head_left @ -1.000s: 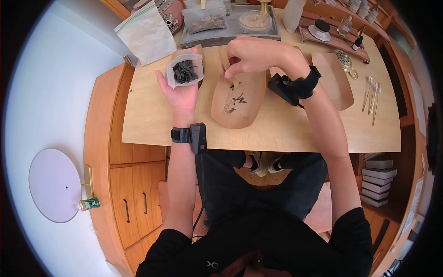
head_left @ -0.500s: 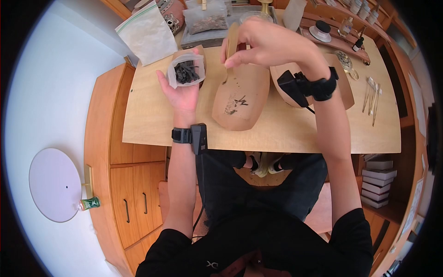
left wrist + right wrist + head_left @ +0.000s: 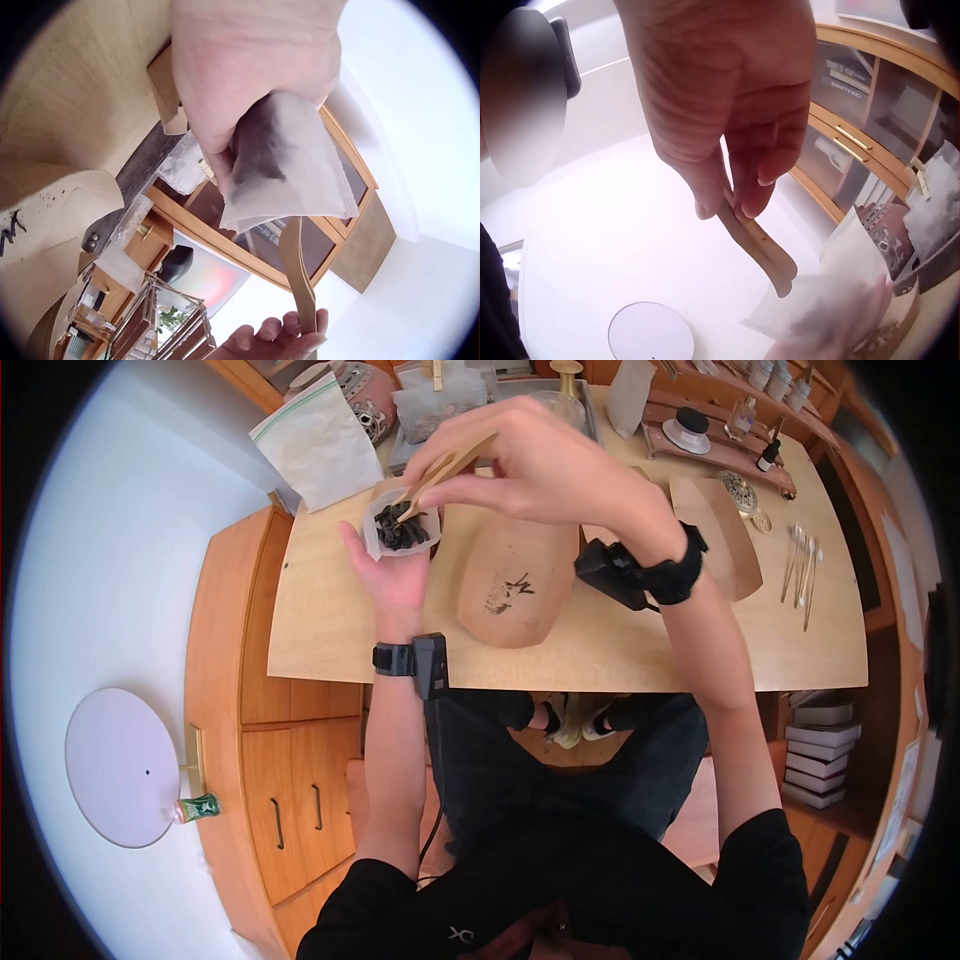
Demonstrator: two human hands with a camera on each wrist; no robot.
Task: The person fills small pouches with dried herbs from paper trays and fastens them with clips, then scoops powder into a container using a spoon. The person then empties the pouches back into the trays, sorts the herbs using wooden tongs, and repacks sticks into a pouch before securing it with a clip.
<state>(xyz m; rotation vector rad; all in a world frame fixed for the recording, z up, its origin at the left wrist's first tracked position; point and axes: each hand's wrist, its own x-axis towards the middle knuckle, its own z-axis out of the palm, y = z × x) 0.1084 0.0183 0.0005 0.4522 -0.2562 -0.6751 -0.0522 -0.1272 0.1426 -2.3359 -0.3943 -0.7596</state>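
My left hand holds an open translucent paper bag palm up, its mouth facing up. Dark, shrivelled strips fill the bag. Above it my right hand pinches wooden tongs between thumb and fingers, and their tips overlap the dark strips in the head view. Both tong arms lie close together in the right wrist view. Beside the bag a brown paper tray carries a few dark strips and crumbs.
Another brown paper tray lies to the right, partly behind my right wrist. A white zip bag stands at the back left. Several slim metal tools lie at the right, near a wooden rack of small bottles.
My right hand has lifted the tongs from the middle paper tray and carried them left over the bag. The left hand has stayed nearly in place with the bag.
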